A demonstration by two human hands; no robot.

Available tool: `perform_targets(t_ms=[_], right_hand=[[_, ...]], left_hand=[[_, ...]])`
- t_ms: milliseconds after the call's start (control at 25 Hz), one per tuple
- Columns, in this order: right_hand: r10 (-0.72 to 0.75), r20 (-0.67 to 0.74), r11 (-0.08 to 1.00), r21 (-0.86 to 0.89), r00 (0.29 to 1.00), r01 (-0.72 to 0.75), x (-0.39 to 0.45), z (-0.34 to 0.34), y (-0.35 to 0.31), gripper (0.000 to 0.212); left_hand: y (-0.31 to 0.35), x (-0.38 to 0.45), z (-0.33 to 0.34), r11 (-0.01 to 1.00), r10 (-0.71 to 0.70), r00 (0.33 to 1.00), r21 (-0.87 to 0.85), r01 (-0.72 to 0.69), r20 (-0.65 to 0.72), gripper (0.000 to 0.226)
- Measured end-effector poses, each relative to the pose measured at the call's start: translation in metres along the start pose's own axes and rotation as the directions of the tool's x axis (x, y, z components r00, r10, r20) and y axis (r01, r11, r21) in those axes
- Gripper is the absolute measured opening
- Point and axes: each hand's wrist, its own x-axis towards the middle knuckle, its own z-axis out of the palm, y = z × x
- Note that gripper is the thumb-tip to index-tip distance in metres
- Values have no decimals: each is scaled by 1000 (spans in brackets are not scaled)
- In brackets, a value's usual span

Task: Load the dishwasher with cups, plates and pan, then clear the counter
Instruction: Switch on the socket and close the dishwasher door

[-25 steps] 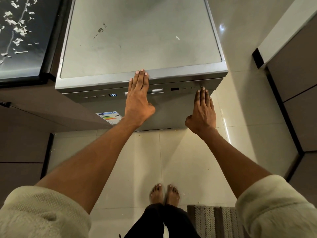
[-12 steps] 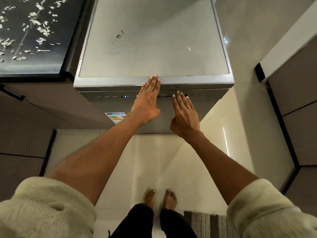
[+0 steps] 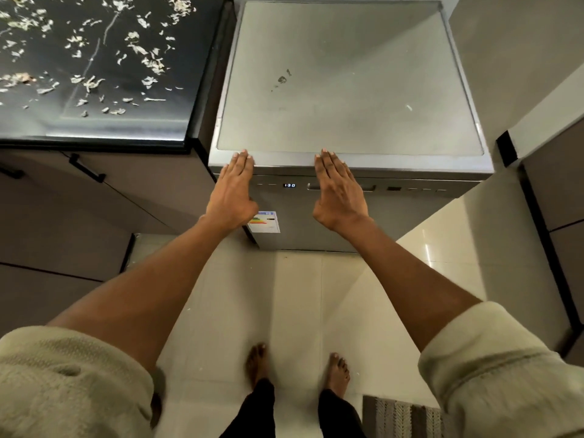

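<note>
Head view, dishwasher [image 3: 347, 90] beside littered dark counter [image 3: 94, 74], pale tiled floor [image 3: 294, 295]

The dishwasher [image 3: 347, 90] looks like brushed grey metal, matt and smudged on top. Left of it, the counter [image 3: 94, 67] is glossy black; below it, floor tiles [image 3: 300, 295] shine.

Head camera, looking steeply down

One wide-angle view sat at head height, facing forward and down over the dishwasher [image 3: 347, 90], close enough that both forearms filled its lower half.
</note>
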Motion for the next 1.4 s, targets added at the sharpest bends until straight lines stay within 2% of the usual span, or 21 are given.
perform_targets(t_ms=[160, 280, 400, 600, 1400], right_hand=[[122, 32, 992, 22, 992, -122, 12, 7, -29, 95], [175, 20, 983, 50, 984, -176, 13, 9, -35, 91], [185, 71, 982, 22, 980, -187, 15, 4, -39, 95], [202, 118, 979, -2, 972, -203, 18, -2, -43, 95], [215, 164, 976, -60, 963, -208, 19, -5, -46, 95]], left_hand=[[-52, -3, -16, 992, 123, 990, 22, -125, 62, 102], [-69, -2, -22, 989, 148, 988, -16, -147, 50, 103], [-75, -3, -22, 982, 180, 983, -61, -178, 38, 104], [-76, -3, -13, 983, 158, 987, -104, -154, 31, 111], [-72, -2, -4, 993, 110, 994, -31, -110, 0, 118]])
